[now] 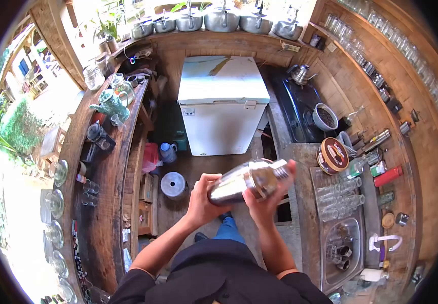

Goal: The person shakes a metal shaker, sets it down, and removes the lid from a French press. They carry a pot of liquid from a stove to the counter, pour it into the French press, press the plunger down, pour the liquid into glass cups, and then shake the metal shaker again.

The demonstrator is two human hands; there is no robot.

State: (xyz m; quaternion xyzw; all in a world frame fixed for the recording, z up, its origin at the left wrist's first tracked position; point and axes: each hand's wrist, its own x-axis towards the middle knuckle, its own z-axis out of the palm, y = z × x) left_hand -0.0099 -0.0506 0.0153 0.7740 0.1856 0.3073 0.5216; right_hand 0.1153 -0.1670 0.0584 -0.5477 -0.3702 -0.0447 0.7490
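Observation:
A shiny metal cocktail shaker (pixel 234 183) is held tilted in front of my body, its capped end pointing up to the right. My left hand (pixel 202 199) is wrapped round the broad base end. Around the shoulder and cap end, my right hand (pixel 265 200) is closed, with its thumb along the near side. The shaker is slightly blurred, and what is inside it cannot be seen.
Ahead stands a white chest freezer (pixel 224 121). On the right are a black stove (pixel 295 109), a round brown-lidded tub (pixel 333 155), upturned glasses (pixel 338 200) and a metal sink (pixel 341 248) with cups. A wooden counter (pixel 110 187) runs along the left; a stool (pixel 173 185) stands on the floor.

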